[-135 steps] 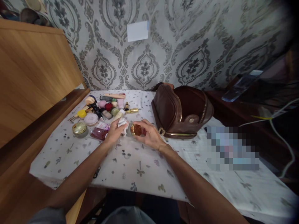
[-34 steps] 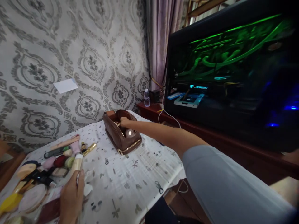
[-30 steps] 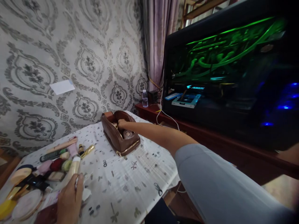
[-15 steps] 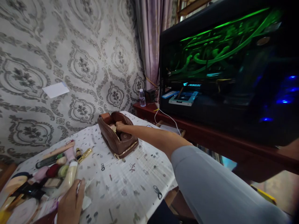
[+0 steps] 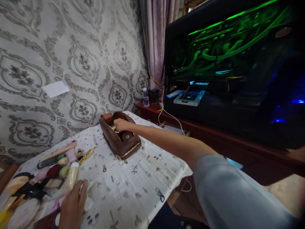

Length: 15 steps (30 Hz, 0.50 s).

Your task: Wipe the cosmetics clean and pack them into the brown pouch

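A brown leather cosmetic bag (image 5: 114,144) lies unzipped on the patterned white cloth. My right hand (image 5: 121,125) reaches into its opening with the fingers closed; something pale shows at the fingertips, too hidden to name. At the lower left, my left hand (image 5: 73,202) rests on the cloth with its fingers drawn together around part of a crumpled white tissue (image 5: 89,198). Beside that hand lie a cream-coloured tube (image 5: 72,175), a flat compact (image 5: 54,183) and a round pale compact (image 5: 23,213). A gold lipstick tube (image 5: 87,156) lies between the bag and the cosmetics.
More cosmetics, such as a dark green tube (image 5: 50,161) and a red sponge (image 5: 53,171), crowd the table's left side. Behind the bag is a patterned wall (image 5: 83,63). To the right, a large computer case (image 5: 214,114) and a water bottle (image 5: 145,98) stand on a red-brown desk (image 5: 152,109).
My right hand has moved a little left and up within the bag, toward its far end. My left hand stays by the tissue. The view has shifted slightly.
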Tool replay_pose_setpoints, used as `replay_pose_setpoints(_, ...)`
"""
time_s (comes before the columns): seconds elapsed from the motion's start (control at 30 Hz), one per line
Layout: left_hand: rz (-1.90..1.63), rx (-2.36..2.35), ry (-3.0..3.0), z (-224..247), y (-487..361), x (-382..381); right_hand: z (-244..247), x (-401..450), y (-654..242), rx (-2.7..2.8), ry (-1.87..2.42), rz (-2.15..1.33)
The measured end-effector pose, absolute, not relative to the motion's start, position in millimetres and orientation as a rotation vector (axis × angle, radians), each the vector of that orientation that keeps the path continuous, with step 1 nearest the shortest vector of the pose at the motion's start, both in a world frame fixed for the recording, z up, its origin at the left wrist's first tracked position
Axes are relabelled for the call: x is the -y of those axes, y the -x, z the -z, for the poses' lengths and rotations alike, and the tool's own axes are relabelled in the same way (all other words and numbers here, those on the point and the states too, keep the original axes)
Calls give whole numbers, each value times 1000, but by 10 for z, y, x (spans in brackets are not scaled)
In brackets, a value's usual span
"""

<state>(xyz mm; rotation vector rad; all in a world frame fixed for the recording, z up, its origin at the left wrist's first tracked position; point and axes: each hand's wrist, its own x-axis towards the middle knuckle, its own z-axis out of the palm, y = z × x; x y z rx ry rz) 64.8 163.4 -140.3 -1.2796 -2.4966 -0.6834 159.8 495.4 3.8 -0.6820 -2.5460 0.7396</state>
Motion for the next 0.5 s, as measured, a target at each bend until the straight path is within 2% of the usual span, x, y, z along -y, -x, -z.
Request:
replay_pose_setpoints(0.17, 764, 2489, 1255, 1336, -790, -1695, 18, -4641, -2159, 2710, 588, -580)
replay_pose_setpoints(0.27, 778, 2447, 1255, 1370, -779, -1705, 291, -4396, -2547, 2641, 478, -316)
replay_pose_setpoints(0.5, 838, 2488, 1245, 1311, -796, -1745, 940, -4292, -2800, 2336, 118, -230)
